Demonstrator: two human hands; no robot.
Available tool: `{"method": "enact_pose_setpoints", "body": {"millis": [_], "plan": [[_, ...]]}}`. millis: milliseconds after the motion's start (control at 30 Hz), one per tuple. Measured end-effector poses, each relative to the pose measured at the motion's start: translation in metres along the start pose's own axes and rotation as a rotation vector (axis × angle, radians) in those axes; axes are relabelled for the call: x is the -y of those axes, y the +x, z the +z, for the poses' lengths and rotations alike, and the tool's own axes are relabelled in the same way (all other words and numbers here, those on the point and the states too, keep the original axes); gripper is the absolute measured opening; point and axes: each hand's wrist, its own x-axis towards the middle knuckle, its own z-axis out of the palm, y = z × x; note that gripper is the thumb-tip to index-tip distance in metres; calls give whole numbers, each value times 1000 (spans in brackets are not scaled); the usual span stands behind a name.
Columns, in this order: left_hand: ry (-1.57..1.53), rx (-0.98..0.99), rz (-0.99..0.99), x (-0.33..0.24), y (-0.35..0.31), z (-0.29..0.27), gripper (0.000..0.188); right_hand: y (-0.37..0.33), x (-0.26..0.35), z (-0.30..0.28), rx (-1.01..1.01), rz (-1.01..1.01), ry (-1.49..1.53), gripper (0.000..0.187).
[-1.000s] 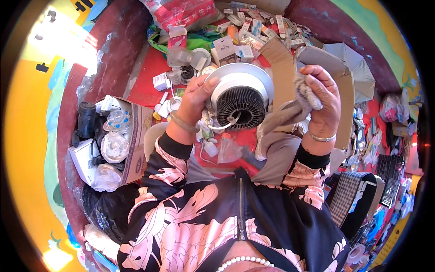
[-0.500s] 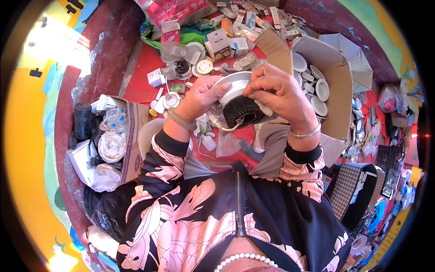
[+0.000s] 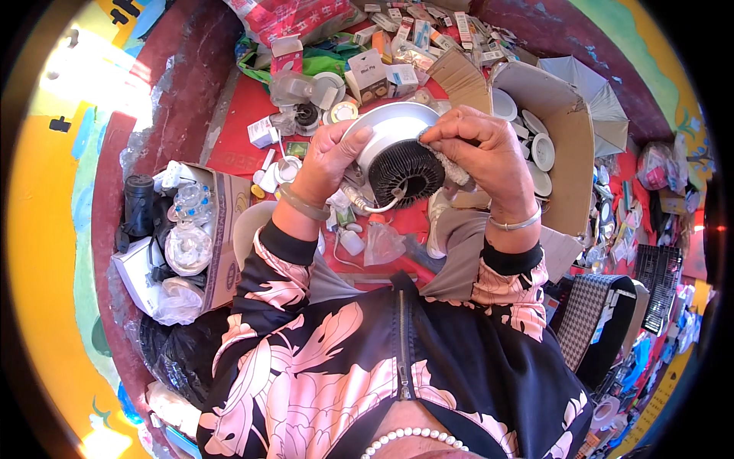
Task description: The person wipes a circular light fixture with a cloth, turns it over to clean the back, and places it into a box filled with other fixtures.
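A downlight (image 3: 405,172) with a wide white ring and a black finned heat sink is held up in front of me, its finned back turned toward me. My left hand (image 3: 324,162) grips the ring's left side, thumb on top. A white cable (image 3: 359,200) loops from the heat sink toward that hand. My right hand (image 3: 483,153) pinches a pale fluffy cloth (image 3: 453,168) against the right side of the ring and fins. Part of the cloth hangs below the fingers; the rest is hidden in them.
To the right stands an open cardboard box (image 3: 564,180) of round white lamps. A carton (image 3: 229,252) with plastic-wrapped items is at left. Small boxes and lamp parts lie on the red sheet (image 3: 238,96) beyond my hands. A clear plastic bag (image 3: 384,245) lies below the downlight.
The downlight has tilted, so more of its white ring and finned back shows. My left hand has shifted slightly; my right hand has moved a little right and stays at the rim with the cloth.
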Motion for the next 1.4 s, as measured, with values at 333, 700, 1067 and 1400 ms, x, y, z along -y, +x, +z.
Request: {"method": "enact_pose_setpoints", "body": {"millis": [333, 700, 1067, 1400], "plan": [[34, -74, 119, 7, 0, -5, 31, -2, -1, -8, -66, 83, -43, 10], [-349, -179, 122, -5, 6, -8, 44, -4, -4, -22, -250, 120, 581, 10], [-433, -124, 115, 3, 9, -8, 46, 3, 13, 25, -345, -173, -123, 15], [-367, -126, 115, -5, 4, -3, 41, 1, 11, 14, -202, -179, -122, 18]]}}
